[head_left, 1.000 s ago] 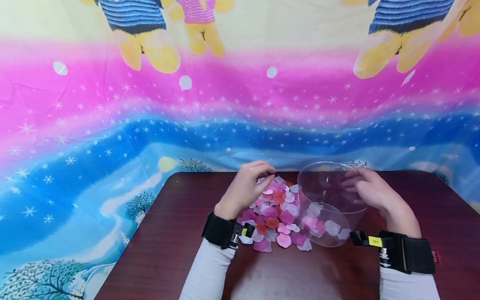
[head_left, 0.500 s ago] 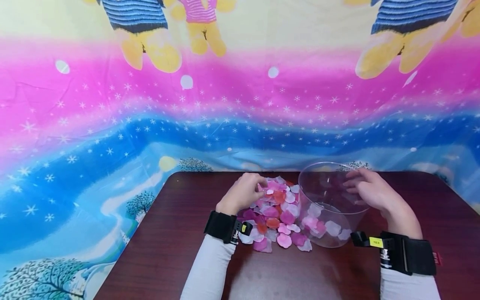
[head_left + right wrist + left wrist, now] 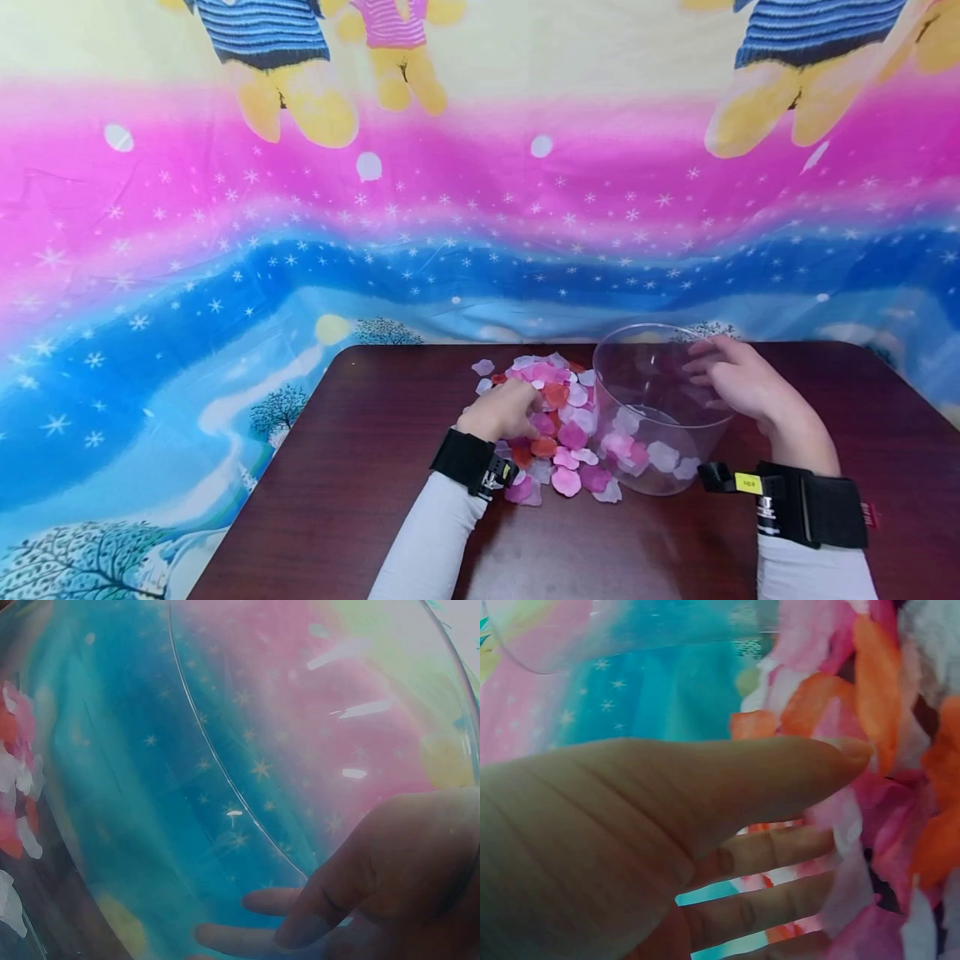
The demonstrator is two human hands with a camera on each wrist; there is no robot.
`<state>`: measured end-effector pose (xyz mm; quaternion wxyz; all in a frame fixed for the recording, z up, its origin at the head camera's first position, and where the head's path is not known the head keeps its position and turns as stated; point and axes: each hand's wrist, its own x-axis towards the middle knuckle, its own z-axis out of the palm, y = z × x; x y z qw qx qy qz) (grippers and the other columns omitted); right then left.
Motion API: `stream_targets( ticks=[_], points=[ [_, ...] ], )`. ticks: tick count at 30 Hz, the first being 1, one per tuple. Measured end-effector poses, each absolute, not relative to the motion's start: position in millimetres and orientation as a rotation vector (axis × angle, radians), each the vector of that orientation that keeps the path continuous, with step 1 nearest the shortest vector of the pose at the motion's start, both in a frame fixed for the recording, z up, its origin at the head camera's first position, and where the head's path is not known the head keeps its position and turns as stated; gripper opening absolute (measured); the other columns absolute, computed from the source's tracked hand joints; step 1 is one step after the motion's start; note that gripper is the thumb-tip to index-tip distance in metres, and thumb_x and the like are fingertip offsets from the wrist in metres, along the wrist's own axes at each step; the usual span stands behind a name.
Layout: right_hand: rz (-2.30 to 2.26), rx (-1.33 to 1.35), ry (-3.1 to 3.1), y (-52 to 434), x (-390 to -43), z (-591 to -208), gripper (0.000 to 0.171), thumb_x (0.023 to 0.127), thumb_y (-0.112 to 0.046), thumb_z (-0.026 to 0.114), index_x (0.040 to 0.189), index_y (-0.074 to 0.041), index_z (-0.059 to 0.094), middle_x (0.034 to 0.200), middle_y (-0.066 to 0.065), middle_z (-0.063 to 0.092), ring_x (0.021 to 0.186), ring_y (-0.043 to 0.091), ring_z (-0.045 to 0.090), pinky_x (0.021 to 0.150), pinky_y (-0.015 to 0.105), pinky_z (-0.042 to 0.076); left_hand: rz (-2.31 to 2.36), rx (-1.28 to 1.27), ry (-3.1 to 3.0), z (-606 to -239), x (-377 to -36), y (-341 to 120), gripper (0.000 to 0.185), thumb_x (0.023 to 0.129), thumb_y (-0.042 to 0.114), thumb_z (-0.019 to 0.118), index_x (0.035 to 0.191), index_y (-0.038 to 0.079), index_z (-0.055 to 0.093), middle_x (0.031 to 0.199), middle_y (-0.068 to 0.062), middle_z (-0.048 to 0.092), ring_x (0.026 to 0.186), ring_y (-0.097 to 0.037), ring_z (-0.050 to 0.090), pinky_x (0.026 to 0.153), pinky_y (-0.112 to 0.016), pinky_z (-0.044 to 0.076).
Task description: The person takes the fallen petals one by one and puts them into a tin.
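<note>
A loose heap of artificial flower petals (image 3: 573, 433), pink, white, purple and red-orange, lies mid-table. My left hand (image 3: 502, 410) is over its left side with fingertips bent down among the petals. In the left wrist view the thumb and fairly straight fingers stand apart, touching petals (image 3: 900, 802); no petal is clearly pinched. Right of the heap stands a clear plastic bucket (image 3: 663, 427), upright, with several petals at its bottom. My right hand (image 3: 742, 379) rests at its right side near the rim, fingers spread; partly seen through plastic, its exact contact is unclear.
The dark wooden table (image 3: 360, 483) has rounded far corners. Behind it hangs a printed cloth backdrop (image 3: 480, 208). A few stray petals (image 3: 483, 367) lie at the heap's far left edge.
My left hand has come down and nearer to me, into the heap's left side, uncovering petals at the far left. The right hand and the bucket have stayed put.
</note>
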<state>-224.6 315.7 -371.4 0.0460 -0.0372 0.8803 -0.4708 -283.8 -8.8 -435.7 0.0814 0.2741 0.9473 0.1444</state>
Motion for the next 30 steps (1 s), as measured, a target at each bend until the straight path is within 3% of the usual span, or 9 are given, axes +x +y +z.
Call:
stream_targets(
  ticks=[5, 10, 15, 18, 23, 30],
  points=[
    [-1.454, -0.114, 2.678, 314.8, -225.4, -371.0, 0.049, 0.097, 0.0, 0.03, 0.144, 0.014, 0.031, 0.14, 0.042, 0.047, 0.129, 0.056, 0.049, 0.083, 0.046, 0.058, 0.416, 0.813, 2.868, -439.5, -285.0, -10.8, 0.02, 0.082, 0.016, 0.087, 0.076, 0.015, 0.068, 0.063, 0.004, 0.038, 0.059, -0.011, 0.039, 0.053, -0.026, 0.031],
    [-1.449, -0.118, 2.68, 314.5, -225.3, -371.2, 0.048, 0.097, 0.0, 0.031, 0.143, 0.014, 0.032, 0.14, 0.041, 0.047, 0.129, 0.056, 0.049, 0.083, 0.046, 0.058, 0.434, 0.829, 2.888, -436.9, -285.8, -15.3, 0.023, 0.087, 0.011, 0.081, 0.07, 0.016, 0.067, 0.06, 0.006, 0.043, 0.058, -0.009, 0.045, 0.053, -0.023, 0.036],
    [-1.45, -0.118, 2.684, 314.7, -224.5, -371.3, 0.047, 0.099, -0.001, 0.031, 0.143, 0.014, 0.032, 0.14, 0.041, 0.047, 0.129, 0.056, 0.05, 0.083, 0.048, 0.058, 0.454, 0.876, 2.928, -430.1, -286.3, -18.3, 0.035, 0.093, 0.008, 0.072, 0.061, 0.014, 0.061, 0.054, 0.006, 0.035, 0.054, -0.009, 0.045, 0.053, -0.021, 0.037],
    [-1.441, -0.117, 2.688, 314.9, -224.2, -371.3, 0.046, 0.1, -0.001, 0.031, 0.143, 0.014, 0.032, 0.14, 0.041, 0.047, 0.129, 0.056, 0.05, 0.084, 0.049, 0.058, 0.472, 0.89, 2.942, -426.2, -286.0, -20.2, 0.029, 0.094, 0.006, 0.069, 0.065, 0.013, 0.067, 0.054, 0.006, 0.039, 0.054, -0.009, 0.046, 0.054, -0.021, 0.038],
    [-1.428, -0.121, 2.696, 314.4, -223.8, -371.0, 0.044, 0.104, -0.004, 0.031, 0.144, 0.014, 0.032, 0.14, 0.041, 0.047, 0.129, 0.056, 0.05, 0.085, 0.05, 0.058, 0.557, 0.877, 2.924, -419.5, -285.5, -26.1, 0.019, 0.098, 0.008, 0.066, 0.082, 0.01, 0.077, 0.063, 0.004, 0.056, 0.055, -0.008, 0.053, 0.056, -0.021, 0.044],
    [-1.424, -0.111, 2.703, 313.8, -223.6, -370.4, 0.043, 0.106, -0.006, 0.031, 0.144, 0.014, 0.032, 0.14, 0.041, 0.046, 0.129, 0.057, 0.05, 0.084, 0.049, 0.058, 0.591, 0.949, 2.975, -406.1, -283.6, -34.8, 0.013, 0.099, 0.009, 0.067, 0.099, 0.011, 0.08, 0.091, 0.002, 0.072, 0.081, -0.008, 0.063, 0.08, -0.025, 0.053]
  ],
)
